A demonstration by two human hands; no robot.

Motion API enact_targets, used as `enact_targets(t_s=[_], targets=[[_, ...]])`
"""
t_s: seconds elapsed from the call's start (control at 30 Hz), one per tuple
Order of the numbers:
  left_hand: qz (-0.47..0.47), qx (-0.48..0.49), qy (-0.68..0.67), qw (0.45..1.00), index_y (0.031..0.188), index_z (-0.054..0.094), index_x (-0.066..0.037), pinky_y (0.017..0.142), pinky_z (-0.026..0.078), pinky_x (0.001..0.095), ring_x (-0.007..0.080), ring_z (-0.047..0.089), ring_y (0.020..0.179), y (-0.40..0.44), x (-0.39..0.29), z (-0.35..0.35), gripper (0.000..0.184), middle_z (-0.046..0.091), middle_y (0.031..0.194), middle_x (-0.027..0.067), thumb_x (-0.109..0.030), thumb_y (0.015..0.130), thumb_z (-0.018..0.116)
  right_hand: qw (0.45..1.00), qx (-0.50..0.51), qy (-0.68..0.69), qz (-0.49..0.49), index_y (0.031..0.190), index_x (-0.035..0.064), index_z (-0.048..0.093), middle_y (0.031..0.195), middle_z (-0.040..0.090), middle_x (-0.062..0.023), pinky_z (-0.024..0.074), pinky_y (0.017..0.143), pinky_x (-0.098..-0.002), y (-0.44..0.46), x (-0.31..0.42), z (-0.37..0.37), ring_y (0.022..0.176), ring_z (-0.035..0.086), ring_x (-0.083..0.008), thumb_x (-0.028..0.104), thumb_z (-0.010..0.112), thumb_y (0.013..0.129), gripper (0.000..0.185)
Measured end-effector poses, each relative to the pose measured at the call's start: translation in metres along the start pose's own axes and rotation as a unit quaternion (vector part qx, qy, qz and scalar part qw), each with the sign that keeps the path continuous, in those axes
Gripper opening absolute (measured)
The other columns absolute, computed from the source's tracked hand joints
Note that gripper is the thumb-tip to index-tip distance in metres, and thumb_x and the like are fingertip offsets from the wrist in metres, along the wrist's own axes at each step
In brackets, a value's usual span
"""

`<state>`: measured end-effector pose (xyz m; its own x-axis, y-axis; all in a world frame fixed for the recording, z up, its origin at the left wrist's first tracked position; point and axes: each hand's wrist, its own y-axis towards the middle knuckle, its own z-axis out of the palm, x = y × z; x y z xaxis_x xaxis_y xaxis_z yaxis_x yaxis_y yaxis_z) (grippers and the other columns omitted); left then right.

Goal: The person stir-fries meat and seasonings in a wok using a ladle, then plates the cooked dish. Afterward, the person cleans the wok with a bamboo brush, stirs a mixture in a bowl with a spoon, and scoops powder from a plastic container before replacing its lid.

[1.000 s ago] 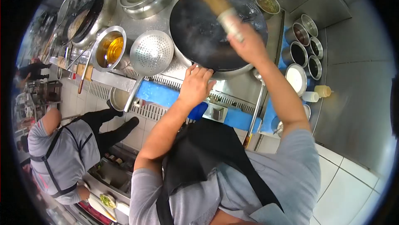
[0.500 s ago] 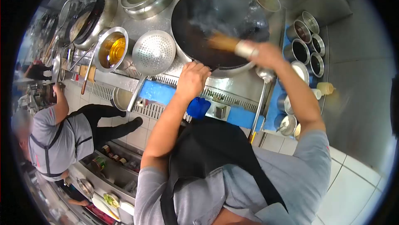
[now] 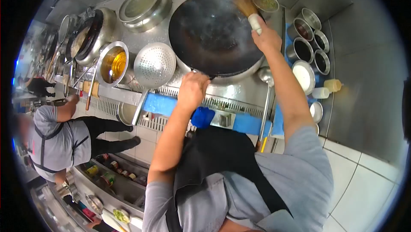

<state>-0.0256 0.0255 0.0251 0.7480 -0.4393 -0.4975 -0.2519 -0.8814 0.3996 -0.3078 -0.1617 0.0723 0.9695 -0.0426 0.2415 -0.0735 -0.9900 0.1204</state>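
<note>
A large black wok [image 3: 209, 35] sits on the stove, with thin steam or smoke above its dark, wet-looking inside. My left hand [image 3: 193, 88] is closed around the wok's near handle, which it mostly hides. In my right hand [image 3: 267, 37] is the white-wrapped grip of a bamboo brush [image 3: 245, 4]; the blurred bristles are over the wok's far right rim, close to a bowl of greenish liquid [image 3: 265, 2].
Left of the wok are a perforated strainer [image 3: 155, 65], a pot of yellow oil [image 3: 113, 65] and a lidded steel pot [image 3: 145, 9]. A ladle [image 3: 266, 76] lies at right, beside seasoning containers [image 3: 303, 50]. A co-worker [image 3: 60, 140] stands at far left.
The brush has swung from inside the wok up to its far right rim with my right hand. My left hand still holds the handle. The co-worker's raised arm has come down.
</note>
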Motion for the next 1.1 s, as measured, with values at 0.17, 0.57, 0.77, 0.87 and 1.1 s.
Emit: enact_targets(t_s=[0.17, 0.57, 0.77, 0.87, 1.1], targets=[[-0.078, -0.035, -0.005, 0.996, 0.14, 0.056, -0.001, 0.113, 0.043, 0.0476, 0.0435, 0.05, 0.138, -0.038, -0.019, -0.014, 0.053, 0.053, 0.149, 0.0219, -0.008, 0.09, 0.074, 0.979, 0.087, 0.109, -0.148, 0.152, 0.0311, 0.051, 0.119, 0.073, -0.0218, 0.0566, 0.093, -0.0474, -0.061, 0.046, -0.006, 0.108, 0.071, -0.0392, 0.045, 0.07, 0.09, 0.066], [-0.567, 0.246, -0.021, 0.786, 0.133, 0.062, -0.001, 0.1, 0.05, 0.0472, 0.043, 0.063, 0.121, -0.533, 0.099, 0.005, 0.043, 0.066, 0.13, 0.0256, -0.027, 0.098, 0.066, 0.87, -0.172, 0.454, 0.085, 0.159, 0.0008, 0.036, 0.154, 0.046, -0.0284, 0.0464, 0.11, -0.0456, -0.127, -0.058, -0.005, 0.127, 0.061, -0.0411, 0.036, 0.066, 0.099, 0.076], [-0.493, 0.491, -0.005, 0.718, 0.129, 0.066, -0.002, 0.101, 0.05, 0.0465, 0.0408, 0.064, 0.118, -0.603, 0.116, -0.03, 0.041, 0.068, 0.125, 0.0253, -0.031, 0.1, 0.063, 0.924, 0.101, 0.313, 0.195, 0.161, 0.0018, 0.026, 0.147, 0.053, -0.032, 0.0461, 0.11, -0.0488, -0.329, -0.031, 0.08, 0.131, 0.057, -0.0454, 0.041, 0.065, 0.097, 0.085], [-0.431, 0.507, -0.014, 0.746, 0.127, 0.068, -0.002, 0.101, 0.049, 0.0461, 0.0398, 0.065, 0.116, -0.597, 0.146, -0.034, 0.041, 0.069, 0.122, 0.0251, -0.033, 0.1, 0.061, 0.914, 0.259, 0.199, 0.239, 0.158, 0.0023, 0.034, 0.138, 0.061, -0.0296, 0.0481, 0.107, -0.05, -0.357, -0.02, 0.077, 0.125, 0.061, -0.0443, 0.044, 0.065, 0.096, 0.081], [-0.532, 0.131, -0.219, 0.808, 0.124, 0.068, 0.001, 0.082, 0.048, 0.0324, 0.0183, 0.061, 0.089, -0.472, 0.185, -0.037, 0.038, 0.069, 0.098, 0.0081, -0.028, 0.1, 0.063, 0.974, -0.095, 0.146, 0.145, 0.131, 0.0072, 0.069, 0.13, 0.067, -0.021, 0.0494, 0.107, -0.0455, -0.361, -0.091, 0.053, 0.125, 0.06, -0.0376, 0.036, 0.076, 0.085, 0.054]])
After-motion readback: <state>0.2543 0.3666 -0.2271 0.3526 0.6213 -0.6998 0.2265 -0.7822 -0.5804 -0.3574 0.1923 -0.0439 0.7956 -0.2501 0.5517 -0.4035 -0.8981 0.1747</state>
